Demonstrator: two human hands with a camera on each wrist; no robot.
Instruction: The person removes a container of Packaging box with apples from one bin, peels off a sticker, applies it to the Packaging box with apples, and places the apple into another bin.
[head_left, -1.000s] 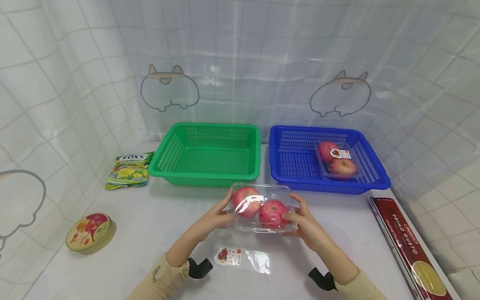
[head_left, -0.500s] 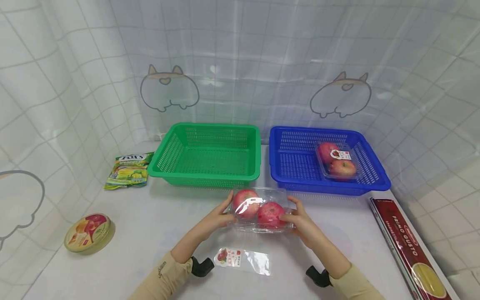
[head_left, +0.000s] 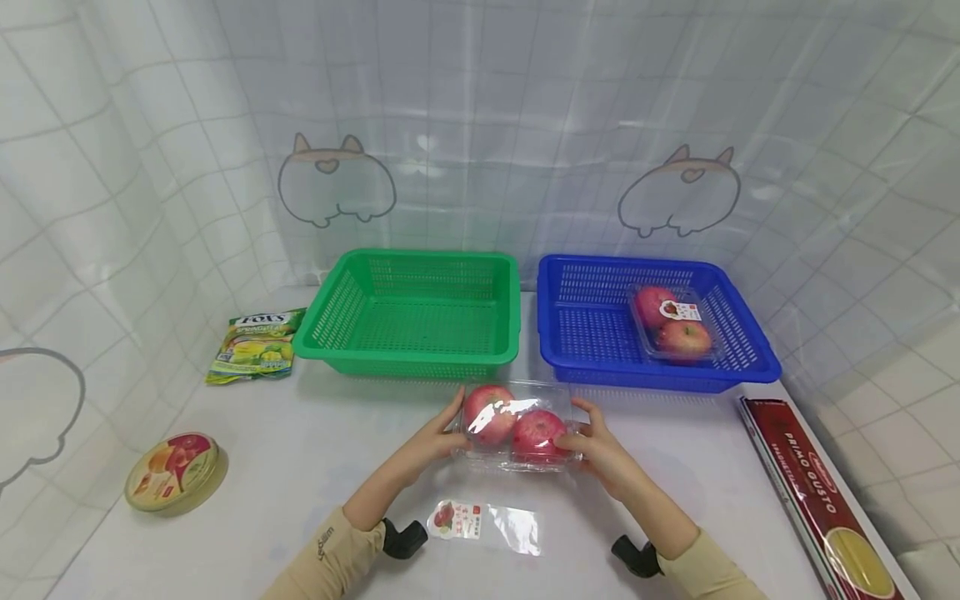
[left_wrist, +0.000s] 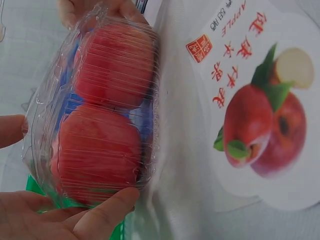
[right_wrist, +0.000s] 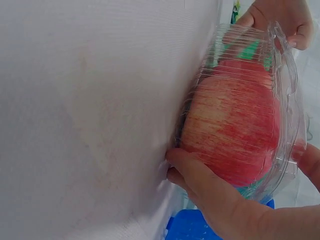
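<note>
A clear plastic clamshell box (head_left: 543, 393) with two red apples (head_left: 491, 414) in it lies between my hands, in front of the baskets. My left hand (head_left: 426, 447) grips its left end, and my right hand (head_left: 609, 457) holds the right end, the thumb and fingers curled round the edges. In the left wrist view the ribbed side of the box (left_wrist: 147, 125) faces the camera, close to the table. One apple (right_wrist: 230, 125) fills most of the right wrist view. Nearer to me lies a clear strip with an apple-printed label (head_left: 455, 520).
A green basket (head_left: 420, 367) stands behind the box. Right of it is a blue basket (head_left: 592, 371) holding another apple box (head_left: 678, 323) with a label. A yellow candy bag (head_left: 255, 346), a round tin (head_left: 174, 472) and a red spaghetti pack (head_left: 821, 492) lie at the sides.
The clamshell box has come slightly nearer to me and a little to the left, with both hands still holding its ends. The baskets and the label strip stay in place.
</note>
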